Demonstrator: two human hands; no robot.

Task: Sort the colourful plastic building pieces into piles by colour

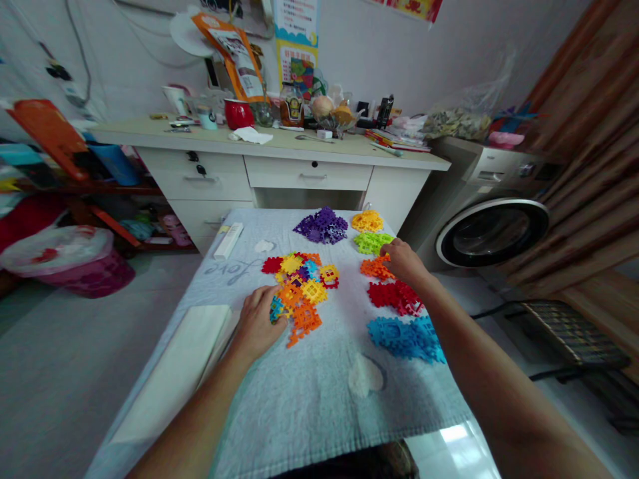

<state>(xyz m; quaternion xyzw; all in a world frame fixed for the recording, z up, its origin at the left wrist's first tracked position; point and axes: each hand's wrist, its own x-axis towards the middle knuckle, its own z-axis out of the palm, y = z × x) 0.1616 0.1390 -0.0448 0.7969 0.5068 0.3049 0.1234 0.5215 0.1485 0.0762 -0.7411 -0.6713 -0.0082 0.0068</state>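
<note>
A mixed pile of interlocking plastic pieces (314,291) in red, yellow, orange, blue and purple lies mid-table. At its left edge, my left hand (259,320) curls its thumb and fingers around blue and yellow pieces (276,309). My right hand (404,261) reaches to the orange pile (375,268), its fingers bent together at the pile's upper right; whatever sits in the fingertips is hidden. Single-colour piles line the right side: yellow (367,220), lime green (372,242), red (394,297) and blue (405,338). A purple pile (322,226) is at the far edge.
A pale cloth with hearts covers the table (319,392). On its left lie a white box (229,241) and a folded white sheet (184,359). Behind stands a cluttered white desk (309,173); a washing machine (492,226) is at right, a pink bin (74,266) at left.
</note>
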